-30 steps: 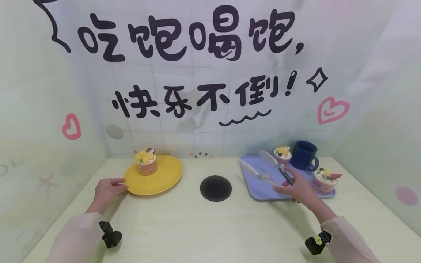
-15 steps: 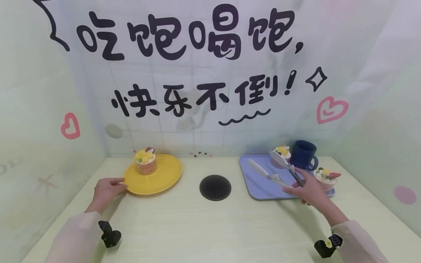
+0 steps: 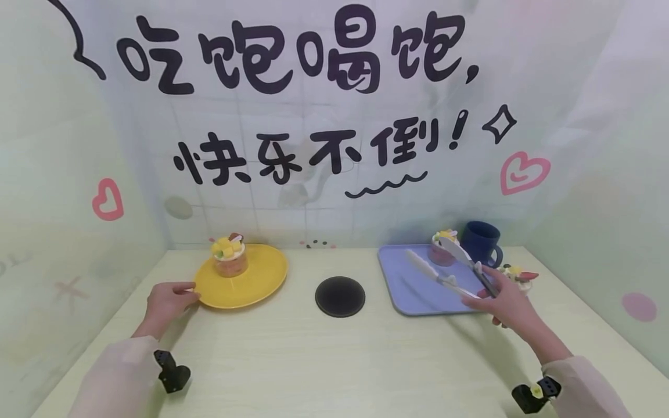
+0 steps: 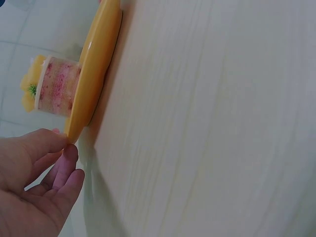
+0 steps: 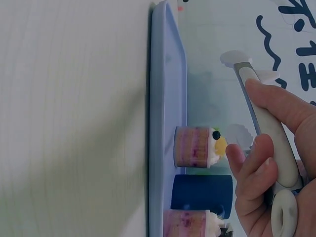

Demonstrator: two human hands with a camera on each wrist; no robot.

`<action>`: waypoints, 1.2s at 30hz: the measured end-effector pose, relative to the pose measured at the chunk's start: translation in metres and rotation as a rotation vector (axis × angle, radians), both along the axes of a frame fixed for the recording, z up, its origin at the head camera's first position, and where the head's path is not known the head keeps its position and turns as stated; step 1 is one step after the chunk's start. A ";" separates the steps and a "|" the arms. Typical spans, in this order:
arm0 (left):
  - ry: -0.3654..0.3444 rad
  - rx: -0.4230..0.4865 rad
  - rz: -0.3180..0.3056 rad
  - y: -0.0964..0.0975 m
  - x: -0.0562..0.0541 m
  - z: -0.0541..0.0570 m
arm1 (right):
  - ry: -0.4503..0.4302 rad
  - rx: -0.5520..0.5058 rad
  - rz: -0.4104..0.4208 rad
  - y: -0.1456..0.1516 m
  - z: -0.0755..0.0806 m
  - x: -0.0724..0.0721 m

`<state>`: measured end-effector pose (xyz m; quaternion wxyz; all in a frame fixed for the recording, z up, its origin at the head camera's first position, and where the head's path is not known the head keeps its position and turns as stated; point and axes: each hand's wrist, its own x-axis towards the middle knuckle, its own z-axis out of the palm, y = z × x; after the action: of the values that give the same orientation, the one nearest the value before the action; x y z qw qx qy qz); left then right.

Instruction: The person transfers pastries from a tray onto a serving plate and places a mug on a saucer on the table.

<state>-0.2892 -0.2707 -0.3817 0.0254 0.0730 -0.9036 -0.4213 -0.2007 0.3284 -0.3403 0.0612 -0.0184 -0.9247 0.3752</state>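
My left hand pinches the near-left rim of a round yellow plate between thumb and fingers. On that plate stands a dessert cup topped with cream and yellow fruit cubes. My right hand grips pale-ended tongs, their arms spread, above a blue-lilac tray. One tong tip overlaps a second dessert cup at the tray's back in the head view; the right wrist view shows nothing between the tongs. A third dessert cup is partly hidden behind my right hand.
A dark blue mug stands at the tray's back right, close to the dessert cups. A round black disc lies on the table between plate and tray. Printed wall sheets enclose the table's back and sides.
My right hand has moved to the right with the tongs, bringing their tips from the tray's left part towards the back dessert cup. The left hand keeps its hold on the plate.
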 end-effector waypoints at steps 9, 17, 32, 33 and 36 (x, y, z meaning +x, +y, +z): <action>-0.005 0.000 0.005 0.000 0.000 0.000 | 0.005 0.071 -0.034 0.012 0.005 0.010; 0.000 0.001 -0.004 -0.001 -0.001 -0.002 | 0.010 0.089 -0.057 0.022 0.010 0.018; -0.026 0.013 0.005 0.000 -0.003 0.000 | 0.016 0.083 -0.092 0.048 0.012 0.033; -0.028 0.012 0.007 0.000 -0.003 0.000 | 0.021 0.077 -0.094 0.049 0.012 0.034; -0.035 0.011 0.011 0.000 -0.003 0.000 | 0.028 0.060 -0.099 0.053 0.013 0.036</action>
<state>-0.2919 -0.2710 -0.3817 0.0115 0.0852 -0.9011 -0.4249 -0.1646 0.3812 -0.3270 0.0930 -0.0569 -0.9326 0.3440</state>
